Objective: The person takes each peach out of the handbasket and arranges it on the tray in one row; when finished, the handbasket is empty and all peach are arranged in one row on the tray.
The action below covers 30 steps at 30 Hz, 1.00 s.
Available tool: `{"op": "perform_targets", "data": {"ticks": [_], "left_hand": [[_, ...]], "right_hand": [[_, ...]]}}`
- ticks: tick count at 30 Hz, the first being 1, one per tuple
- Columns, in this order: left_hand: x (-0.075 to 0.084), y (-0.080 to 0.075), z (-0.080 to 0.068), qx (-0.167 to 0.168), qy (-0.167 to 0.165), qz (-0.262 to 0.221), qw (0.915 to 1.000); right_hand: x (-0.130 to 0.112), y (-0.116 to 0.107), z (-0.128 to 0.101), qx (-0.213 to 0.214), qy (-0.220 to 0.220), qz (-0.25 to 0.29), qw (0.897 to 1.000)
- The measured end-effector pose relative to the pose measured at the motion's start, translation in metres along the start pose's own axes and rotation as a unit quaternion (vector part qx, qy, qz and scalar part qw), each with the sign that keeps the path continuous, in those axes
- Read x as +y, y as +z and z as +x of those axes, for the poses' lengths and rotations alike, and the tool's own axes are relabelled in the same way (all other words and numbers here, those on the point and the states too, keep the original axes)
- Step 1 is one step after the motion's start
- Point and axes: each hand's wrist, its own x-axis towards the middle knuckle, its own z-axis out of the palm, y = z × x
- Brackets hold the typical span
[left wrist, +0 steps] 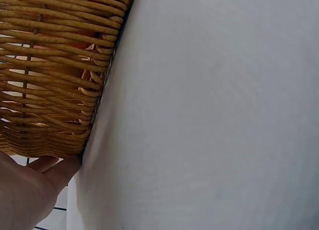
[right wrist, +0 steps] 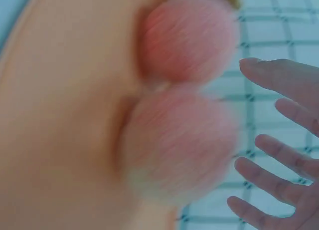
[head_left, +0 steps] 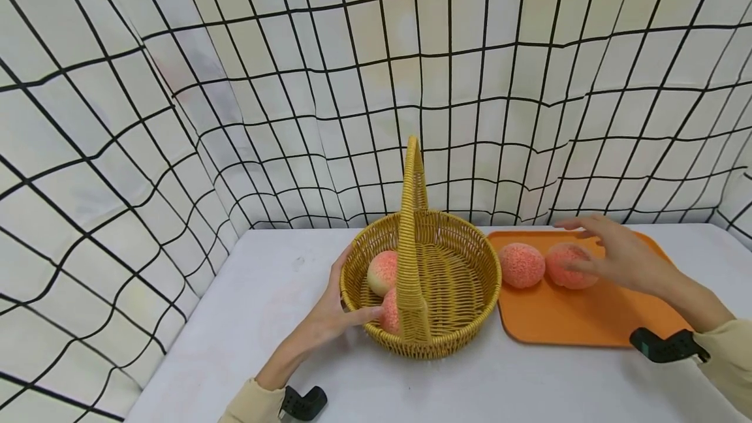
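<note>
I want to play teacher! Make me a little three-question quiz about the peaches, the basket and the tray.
1. How many peaches lie in the basket?
2. True or false: the right hand grips a peach tightly.
3. What does the left hand touch? A) the tray B) the basket's outer wall C) the handle

Key:
1. Two: one peach at the back and one peach at the front.
2. False: its fingers are spread open over the right peach on the orange tray; the left peach lies beside it.
3. B
</note>
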Motion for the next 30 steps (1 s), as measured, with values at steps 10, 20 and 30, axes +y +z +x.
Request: {"op": "perform_targets", "data": {"ticks": [10,20,30], "left_hand": [[-0.002,0.000,0.000,-0.011,0.014,-0.019,0.9997],[-0.005,0.002,-0.002,-0.006,0.003,-0.019,0.9998],[-0.003,-0.001,-0.001,-0.002,0.000,-0.015,0.9999]], "right_hand": [[-0.104,0.005,0.042,0.036,-0.126,0.050,0.990],[-0.159,0.077,0.061,-0.090,-0.200,0.155,0.963],[-0.160,0.126,0.071,-0.198,-0.190,0.199,0.941]]}}
